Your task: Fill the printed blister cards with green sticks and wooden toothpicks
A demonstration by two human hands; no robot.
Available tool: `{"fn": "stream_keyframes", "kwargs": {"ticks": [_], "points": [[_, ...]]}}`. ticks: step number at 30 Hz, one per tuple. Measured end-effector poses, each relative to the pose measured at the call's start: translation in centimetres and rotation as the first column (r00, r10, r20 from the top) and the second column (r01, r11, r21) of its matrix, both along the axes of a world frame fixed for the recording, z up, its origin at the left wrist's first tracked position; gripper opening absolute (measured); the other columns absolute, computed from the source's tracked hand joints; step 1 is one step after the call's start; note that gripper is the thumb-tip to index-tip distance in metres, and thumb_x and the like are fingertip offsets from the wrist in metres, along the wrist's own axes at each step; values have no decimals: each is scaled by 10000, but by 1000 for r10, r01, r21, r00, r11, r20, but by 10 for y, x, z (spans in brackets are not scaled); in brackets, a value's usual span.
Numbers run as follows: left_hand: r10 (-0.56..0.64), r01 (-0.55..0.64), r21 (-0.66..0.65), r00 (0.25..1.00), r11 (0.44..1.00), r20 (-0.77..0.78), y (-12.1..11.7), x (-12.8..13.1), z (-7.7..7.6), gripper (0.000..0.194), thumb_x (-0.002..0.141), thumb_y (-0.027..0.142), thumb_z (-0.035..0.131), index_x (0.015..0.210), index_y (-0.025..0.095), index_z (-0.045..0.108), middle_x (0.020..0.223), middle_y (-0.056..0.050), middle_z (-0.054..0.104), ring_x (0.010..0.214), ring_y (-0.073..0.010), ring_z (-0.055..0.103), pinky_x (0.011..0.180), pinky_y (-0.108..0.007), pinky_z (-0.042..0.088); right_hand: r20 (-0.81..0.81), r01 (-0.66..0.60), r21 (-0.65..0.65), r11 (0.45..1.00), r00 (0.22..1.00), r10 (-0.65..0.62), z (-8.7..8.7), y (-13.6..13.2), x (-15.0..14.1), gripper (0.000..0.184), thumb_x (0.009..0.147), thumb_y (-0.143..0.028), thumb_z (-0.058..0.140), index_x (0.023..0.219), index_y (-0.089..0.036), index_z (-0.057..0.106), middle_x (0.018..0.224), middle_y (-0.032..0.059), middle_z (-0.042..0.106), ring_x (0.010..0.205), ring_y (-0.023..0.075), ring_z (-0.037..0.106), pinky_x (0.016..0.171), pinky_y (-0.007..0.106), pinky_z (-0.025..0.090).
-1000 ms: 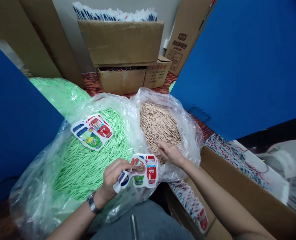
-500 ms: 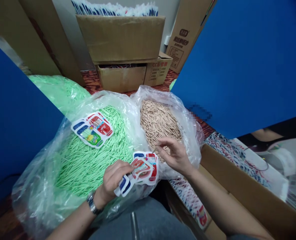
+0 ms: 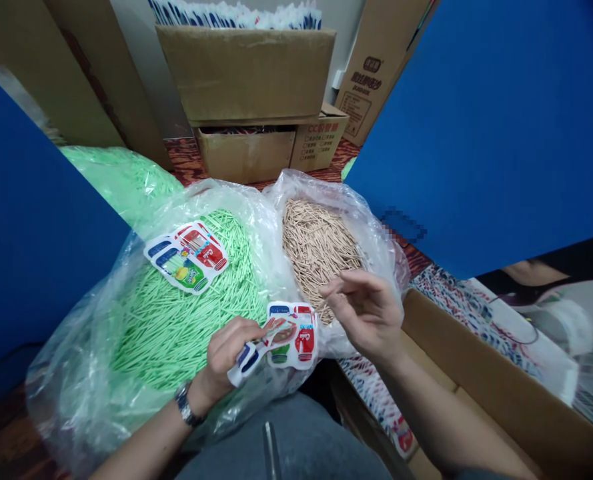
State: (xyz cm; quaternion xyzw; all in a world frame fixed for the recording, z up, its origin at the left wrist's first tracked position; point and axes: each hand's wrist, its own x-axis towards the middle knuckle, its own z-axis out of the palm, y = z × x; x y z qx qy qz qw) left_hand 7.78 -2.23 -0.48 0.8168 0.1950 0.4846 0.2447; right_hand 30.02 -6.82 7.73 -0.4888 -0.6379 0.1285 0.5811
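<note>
My left hand [image 3: 231, 350] is closed on the left end of a small printed plastic pouch [image 3: 295, 333] shaped like drink bottles, with red, green and blue pictures on it. A metal watch is on that wrist. Just right of the pouch, my right hand [image 3: 369, 310] hovers over the brown sticks [image 3: 319, 247], its thumb and first finger curled together at the tips. Anything between those tips is too small to make out. Thin green sticks [image 3: 186, 340] fill the open clear bag on the left, and more such pouches [image 3: 189, 257] lie on top of them.
Cardboard boxes [image 3: 246, 73] stand stacked at the back, the upper one packed with pouches. To the right is an open carton [image 3: 476, 360] with many printed pouches beside it. Blue panels [image 3: 491, 133] flank both sides. Another bag of green sticks [image 3: 121, 177] sits behind.
My right hand has moved right, away from the pouch, and turned a little; the thin stick at its fingertips no longer shows. The held pouch has shifted slightly, showing more of its green and Cola prints.
</note>
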Motion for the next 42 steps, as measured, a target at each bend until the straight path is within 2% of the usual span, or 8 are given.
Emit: {"fn": "stream_keyframes", "kwargs": {"ticks": [3, 12, 20, 26, 29, 33, 40, 42], "points": [[-4, 4, -46, 1000, 999, -16, 0, 2, -6, 173, 779, 114, 655, 946, 152, 630, 767, -66, 664, 691, -168, 623, 617, -283, 497, -79, -84, 74, 994, 993, 90, 5, -4, -22, 319, 869, -187, 568, 1137, -329, 469, 815, 2, 668, 745, 167, 659, 662, 352, 572], [39, -40, -192, 999, 981, -6, -1, -1, -5, 89, 780, 163, 681, 834, 171, 612, 716, -32, 655, 644, -141, 607, 604, -255, 480, 439, -325, -45, 945, 843, 311, -13, 9, -22, 218, 894, -345, 533, 1068, -235, 604, 1111, 95, 665, 1030, 222, 615, 879, 423, 509], [102, -136, -653, 991, 745, -90, 6, -6, -1, 177, 805, 297, 632, 728, 140, 605, 613, 7, 599, 536, -109, 528, 501, -211, 426, 466, -93, -77, 993, 877, 118, -24, 23, -5, 242, 902, -216, 537, 1141, -238, 570, 826, 21, 689, 704, 136, 641, 670, 260, 514], [60, -148, -492, 980, 858, -190, 18, -16, 14, 177, 818, 289, 627, 725, 138, 624, 646, 3, 579, 585, -116, 512, 554, -226, 410, 589, -249, -125, 960, 761, 273, -22, 53, -28, 365, 851, -521, 554, 974, -185, 626, 873, 67, 661, 814, 185, 599, 728, 307, 475], [63, -152, -385, 970, 910, -234, 27, -20, 25, 197, 852, 277, 578, 711, 144, 615, 638, 8, 544, 584, -115, 490, 554, -229, 388, 654, -258, -77, 963, 716, 244, -22, 72, -47, 400, 894, -518, 479, 676, -200, 583, 607, 9, 551, 607, 141, 517, 609, 267, 420], [90, -177, -288, 952, 941, -292, 36, -31, 36, 236, 871, 253, 542, 664, 154, 601, 609, 15, 520, 582, -117, 482, 582, -241, 378, 685, -277, -82, 957, 682, 257, -19, 85, -64, 381, 924, -467, 453, 668, -210, 568, 630, 13, 543, 648, 150, 512, 647, 282, 417], [367, -414, -450, 910, 791, -192, 38, -57, 22, 241, 743, 299, 697, 628, 165, 533, 617, 33, 485, 565, -102, 434, 537, -230, 341, 575, -297, -40, 954, 774, 265, -29, 71, -67, 278, 927, -267, 464, 1181, -172, 523, 1139, 114, 594, 1069, 210, 531, 888, 386, 425], [404, -420, -533, 902, 735, -153, 37, -62, 19, 270, 729, 314, 713, 617, 166, 517, 603, 43, 455, 541, -90, 403, 507, -222, 312, 640, -297, -191, 936, 685, 348, -46, 62, -62, 247, 925, -286, 470, 1125, -167, 554, 1053, 104, 619, 976, 200, 559, 814, 348, 443]]}}
